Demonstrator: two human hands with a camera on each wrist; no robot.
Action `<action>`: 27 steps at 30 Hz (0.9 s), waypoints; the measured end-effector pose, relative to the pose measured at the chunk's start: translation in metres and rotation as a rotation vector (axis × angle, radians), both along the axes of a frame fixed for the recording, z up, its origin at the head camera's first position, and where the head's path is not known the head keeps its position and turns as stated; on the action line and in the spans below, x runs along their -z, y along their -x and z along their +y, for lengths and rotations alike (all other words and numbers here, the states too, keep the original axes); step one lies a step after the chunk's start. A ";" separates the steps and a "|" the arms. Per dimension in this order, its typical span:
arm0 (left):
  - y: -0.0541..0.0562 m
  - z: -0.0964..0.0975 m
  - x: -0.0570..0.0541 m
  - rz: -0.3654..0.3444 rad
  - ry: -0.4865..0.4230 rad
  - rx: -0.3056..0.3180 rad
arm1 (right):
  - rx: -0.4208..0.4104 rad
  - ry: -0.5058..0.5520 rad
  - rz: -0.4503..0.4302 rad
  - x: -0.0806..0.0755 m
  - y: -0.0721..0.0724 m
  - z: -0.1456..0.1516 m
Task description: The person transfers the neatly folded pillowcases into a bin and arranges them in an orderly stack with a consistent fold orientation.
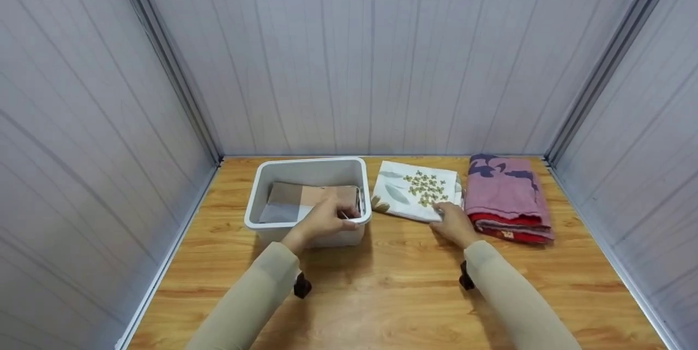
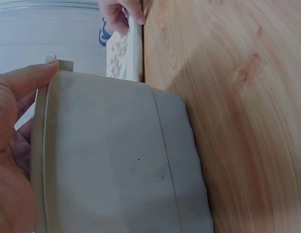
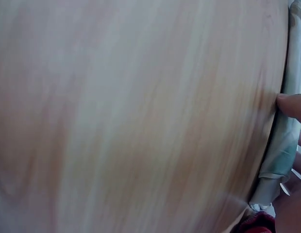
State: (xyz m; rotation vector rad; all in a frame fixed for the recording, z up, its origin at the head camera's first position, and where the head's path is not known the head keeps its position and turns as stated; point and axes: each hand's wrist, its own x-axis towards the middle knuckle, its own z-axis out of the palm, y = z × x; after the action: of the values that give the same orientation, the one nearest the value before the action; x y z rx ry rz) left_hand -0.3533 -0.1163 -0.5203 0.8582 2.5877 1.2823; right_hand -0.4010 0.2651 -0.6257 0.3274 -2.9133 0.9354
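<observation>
My left hand grips the near right rim of a white plastic bin. In the left wrist view the thumb of this left hand lies along the outside of the rim, with the other fingers over the inner side. Inside the bin lies a folded cloth in brown, peach and grey blocks. My right hand holds the near right edge of a folded white cloth with yellow flowers and grey leaves. Its thumb is at the cloth's lower edge, by the table; the other fingers are partly hidden.
Right of the white cloth lies a folded pink towel with purple shapes, above red folded fabric. The wood-grain table is bounded by a pale panel wall behind and walls on both sides.
</observation>
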 end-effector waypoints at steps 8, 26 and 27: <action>-0.001 0.002 0.000 -0.011 0.009 0.008 | 0.011 -0.044 0.031 -0.001 0.000 0.003; -0.003 0.001 -0.001 -0.022 0.006 -0.009 | 0.020 -0.073 0.039 -0.001 -0.009 -0.003; -0.003 0.000 -0.001 -0.027 0.000 -0.008 | 0.018 -0.074 0.042 -0.001 -0.010 -0.004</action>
State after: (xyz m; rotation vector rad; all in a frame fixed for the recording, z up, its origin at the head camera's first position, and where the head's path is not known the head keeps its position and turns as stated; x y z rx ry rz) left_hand -0.3507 -0.1161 -0.5194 0.8248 2.5730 1.2872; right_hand -0.3911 0.2608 -0.6243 0.3201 -2.9124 0.8104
